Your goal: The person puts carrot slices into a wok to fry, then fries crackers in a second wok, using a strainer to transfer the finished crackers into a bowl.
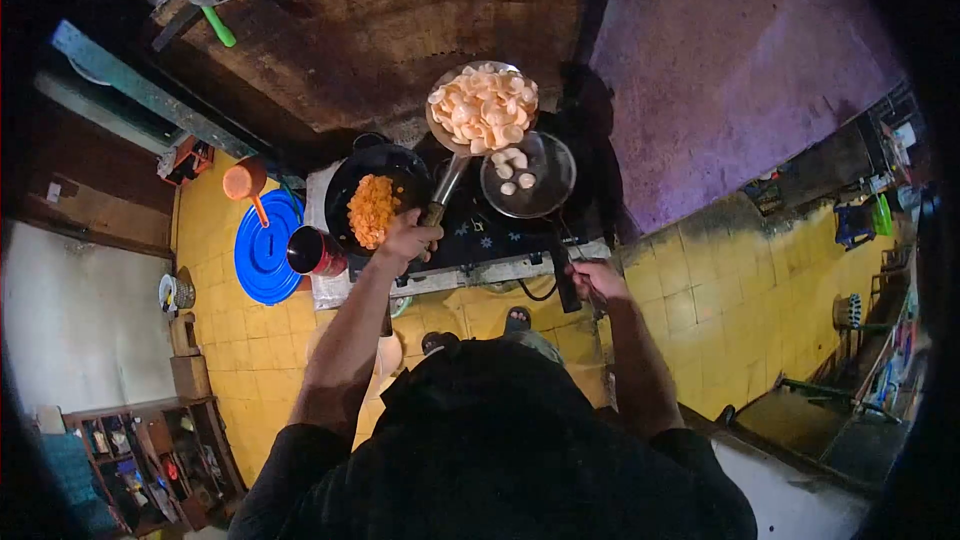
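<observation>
My left hand is wrapped round the handle of a round metal strainer, heaped with pale puffed crackers. The strainer is raised above the back of the stove. My right hand grips the thin handle of a round skimmer, which lies over the right pan; a few pale crackers rest on it. Beside my left hand, a black wok holds a pile of orange pieces. The black handle of the right pan points towards me, close to my right hand.
A dark red can stands at the stove's left edge. Further left are a blue lid and an orange dipper. A wooden wall rises behind the stove. Shelves stand at lower left.
</observation>
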The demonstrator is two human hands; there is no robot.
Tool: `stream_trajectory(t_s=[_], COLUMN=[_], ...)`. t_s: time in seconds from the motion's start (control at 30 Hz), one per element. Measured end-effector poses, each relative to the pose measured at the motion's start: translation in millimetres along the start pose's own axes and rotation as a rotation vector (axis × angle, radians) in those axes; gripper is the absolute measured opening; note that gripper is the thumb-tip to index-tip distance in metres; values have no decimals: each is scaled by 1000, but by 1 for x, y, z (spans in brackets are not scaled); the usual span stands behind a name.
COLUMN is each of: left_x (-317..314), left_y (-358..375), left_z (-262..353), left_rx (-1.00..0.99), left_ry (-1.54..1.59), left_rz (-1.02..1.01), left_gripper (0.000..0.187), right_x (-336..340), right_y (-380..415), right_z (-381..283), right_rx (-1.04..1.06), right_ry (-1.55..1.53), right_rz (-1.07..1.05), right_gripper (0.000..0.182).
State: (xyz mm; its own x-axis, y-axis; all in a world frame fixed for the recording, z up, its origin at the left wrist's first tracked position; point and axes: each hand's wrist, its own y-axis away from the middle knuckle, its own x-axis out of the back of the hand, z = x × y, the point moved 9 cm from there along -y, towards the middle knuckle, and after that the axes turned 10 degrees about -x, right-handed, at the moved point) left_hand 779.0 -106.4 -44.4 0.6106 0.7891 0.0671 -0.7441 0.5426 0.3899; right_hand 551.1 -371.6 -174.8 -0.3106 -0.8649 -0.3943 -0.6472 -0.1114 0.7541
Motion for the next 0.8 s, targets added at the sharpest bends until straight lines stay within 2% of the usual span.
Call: stream_trajectory(t_s=[0.07, 0.13, 0.17, 0.2, 0.27, 0.43, 0.47, 0.53, 0.57, 0.6, 0.67, 0.7, 0.8], left_x=[1, -2, 0, 1, -1, 4, 4, 0, -1, -1, 1, 0, -3], left_y=[4, 8, 6, 4, 4, 1, 1, 3, 2, 1, 1, 0, -2], left_z=[-8, -2, -9, -14, -12, -22, -23, -17, -23, -26, -31, -33, -36], left_rx=[27, -9, 8, 28, 36, 110, 110, 108, 104, 119, 137, 146, 131], left_ry=[-54, 42, -15, -71, -43, -232, -220, -186, -179, -160, -133, -130, -131], left_rz=[31, 25, 32, 37, 32, 0, 4, -15, -9, -18, -27, -52, -81], left_gripper=[26, 26, 26, 27, 26, 26, 26, 23, 23, 23, 23, 23, 21], right_x=[-6, -24, -18, -23, -19, -65, -67, -72, -65, -72, -103, -107, -111], right_y=[17, 53, 60, 67, 94, 149, 148, 145, 136, 137, 153, 153, 150], right_z=[-12, -48, -52, -57, -77, -117, -121, -132, -130, -135, -153, -156, -158], right_rx=[56, 214, 271, 268, 308, 402, 400, 369, 552, 552, 681, 730, 675], right_ry=[19, 181, 208, 220, 278, 398, 411, 699, 907, 917, 1098, 1103, 1151], right_rz=[53, 113, 237, 236, 458, 601, 601, 711, 833, 831, 940, 926, 992], right_gripper=[20, 19, 16, 16, 16, 13, 13, 16, 19, 19, 20, 18, 17])
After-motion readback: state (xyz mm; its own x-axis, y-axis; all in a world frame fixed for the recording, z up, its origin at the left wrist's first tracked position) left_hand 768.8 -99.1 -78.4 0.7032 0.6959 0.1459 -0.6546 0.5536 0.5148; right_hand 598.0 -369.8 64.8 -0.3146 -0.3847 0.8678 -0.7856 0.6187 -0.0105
